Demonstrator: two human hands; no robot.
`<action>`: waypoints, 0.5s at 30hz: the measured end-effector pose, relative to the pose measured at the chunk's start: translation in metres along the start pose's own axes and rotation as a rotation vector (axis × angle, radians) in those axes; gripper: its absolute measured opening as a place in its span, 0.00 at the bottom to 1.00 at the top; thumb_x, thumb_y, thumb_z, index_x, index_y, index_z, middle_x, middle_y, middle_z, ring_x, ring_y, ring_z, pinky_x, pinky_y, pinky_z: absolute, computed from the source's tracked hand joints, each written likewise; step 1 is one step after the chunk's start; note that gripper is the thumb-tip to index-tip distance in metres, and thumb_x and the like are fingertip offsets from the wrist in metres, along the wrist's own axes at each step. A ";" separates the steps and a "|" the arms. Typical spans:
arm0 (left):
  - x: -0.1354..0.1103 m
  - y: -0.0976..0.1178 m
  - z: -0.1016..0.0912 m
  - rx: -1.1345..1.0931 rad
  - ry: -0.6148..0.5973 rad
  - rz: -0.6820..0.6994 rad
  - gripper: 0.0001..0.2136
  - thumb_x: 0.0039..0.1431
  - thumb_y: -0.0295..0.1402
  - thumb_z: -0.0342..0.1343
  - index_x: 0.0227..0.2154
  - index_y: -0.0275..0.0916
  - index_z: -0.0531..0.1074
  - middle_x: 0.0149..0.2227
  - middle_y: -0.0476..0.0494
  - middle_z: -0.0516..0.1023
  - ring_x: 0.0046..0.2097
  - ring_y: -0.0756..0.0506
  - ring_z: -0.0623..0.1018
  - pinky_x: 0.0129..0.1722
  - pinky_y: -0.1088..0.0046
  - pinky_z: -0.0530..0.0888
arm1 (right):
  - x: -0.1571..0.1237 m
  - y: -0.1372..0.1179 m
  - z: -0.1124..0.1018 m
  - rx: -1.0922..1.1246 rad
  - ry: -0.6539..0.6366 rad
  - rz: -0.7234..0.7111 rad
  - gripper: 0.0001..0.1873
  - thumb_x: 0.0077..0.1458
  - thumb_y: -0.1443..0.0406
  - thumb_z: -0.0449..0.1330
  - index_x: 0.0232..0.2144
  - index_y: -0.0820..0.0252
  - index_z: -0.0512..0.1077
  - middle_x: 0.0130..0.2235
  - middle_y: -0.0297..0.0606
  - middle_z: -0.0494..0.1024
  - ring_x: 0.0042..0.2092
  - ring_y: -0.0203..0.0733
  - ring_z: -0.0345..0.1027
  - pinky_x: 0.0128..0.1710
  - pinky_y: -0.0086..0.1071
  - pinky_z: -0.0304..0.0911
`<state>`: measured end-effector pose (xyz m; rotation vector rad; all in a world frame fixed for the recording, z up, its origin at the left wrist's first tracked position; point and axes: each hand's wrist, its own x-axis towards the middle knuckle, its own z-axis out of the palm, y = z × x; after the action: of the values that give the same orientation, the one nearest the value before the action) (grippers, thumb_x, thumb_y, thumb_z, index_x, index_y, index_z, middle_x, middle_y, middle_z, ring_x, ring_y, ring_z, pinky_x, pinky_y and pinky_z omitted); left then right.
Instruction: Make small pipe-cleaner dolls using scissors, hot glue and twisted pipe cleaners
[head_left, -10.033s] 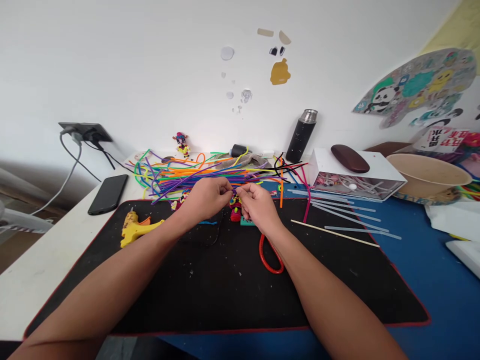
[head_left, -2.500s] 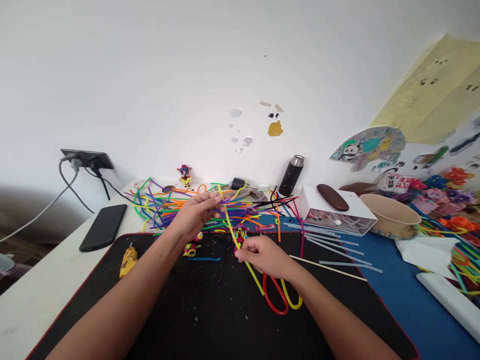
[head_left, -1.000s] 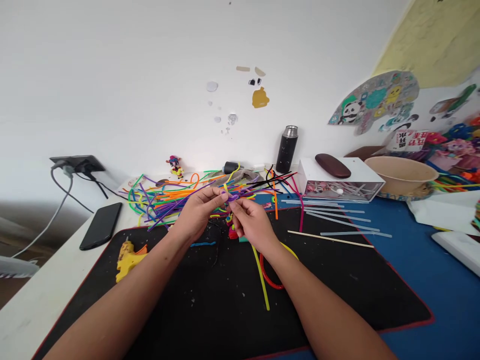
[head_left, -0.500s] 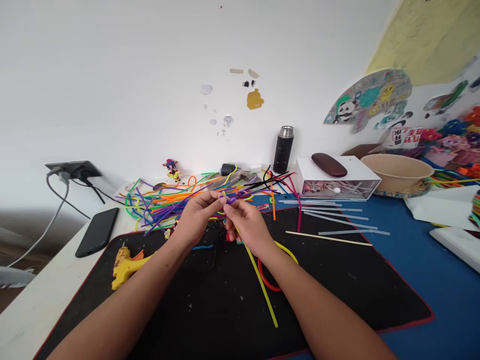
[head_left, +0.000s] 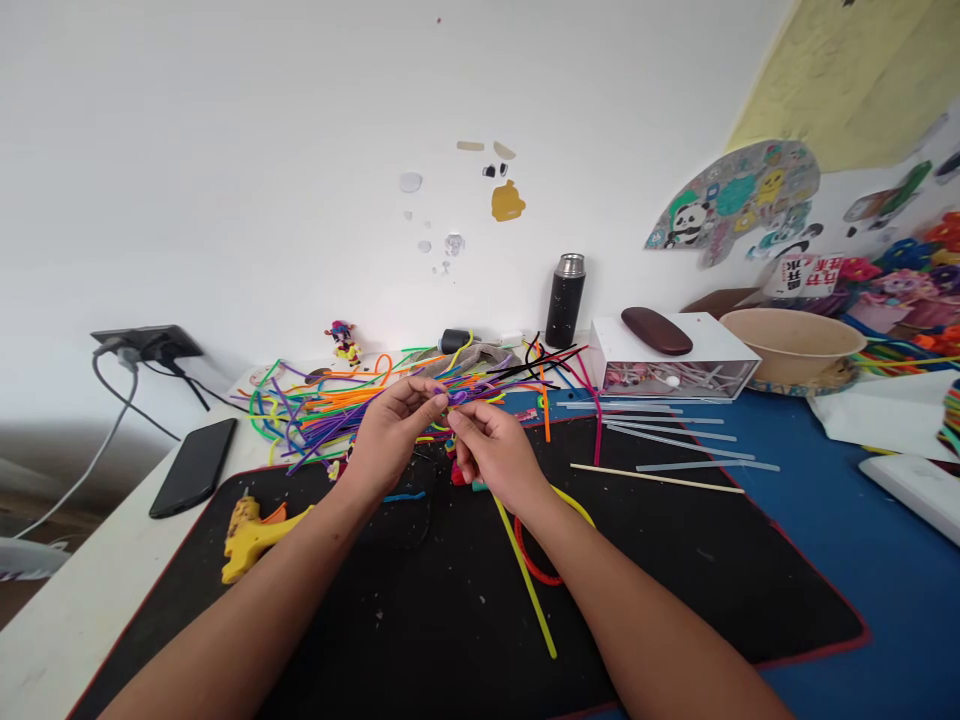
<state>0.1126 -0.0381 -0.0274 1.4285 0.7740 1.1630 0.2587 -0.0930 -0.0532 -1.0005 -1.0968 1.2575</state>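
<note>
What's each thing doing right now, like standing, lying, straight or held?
Left hand: pinching the purple stick
Right hand: closed at the purple stick
Purple stick: held between both hands
Yellow stick: straight, slanting out below the right hand
Glue gun: lying on the mat
Phone: lying flat, screen dark
Bottle: standing upright
Doll: standing upright
Brown case: shut, on the white box
Plugs: pushed into the socket

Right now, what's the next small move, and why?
Probably one small twist of the purple piece with the right hand, left hand as anchor: both hands meet at it, and the yellow stem extends past the right hand, lower end unheld. Any join is hidden.
</note>
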 end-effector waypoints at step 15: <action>0.002 0.002 -0.002 -0.080 0.021 -0.134 0.14 0.51 0.41 0.75 0.36 0.40 0.83 0.36 0.47 0.81 0.38 0.48 0.77 0.42 0.73 0.73 | -0.001 -0.002 0.001 0.001 -0.002 0.004 0.20 0.61 0.47 0.62 0.37 0.57 0.72 0.20 0.23 0.68 0.15 0.30 0.60 0.15 0.23 0.52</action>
<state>0.1108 -0.0363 -0.0248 1.2811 0.8162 1.0952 0.2583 -0.0944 -0.0515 -1.0015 -1.0962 1.2619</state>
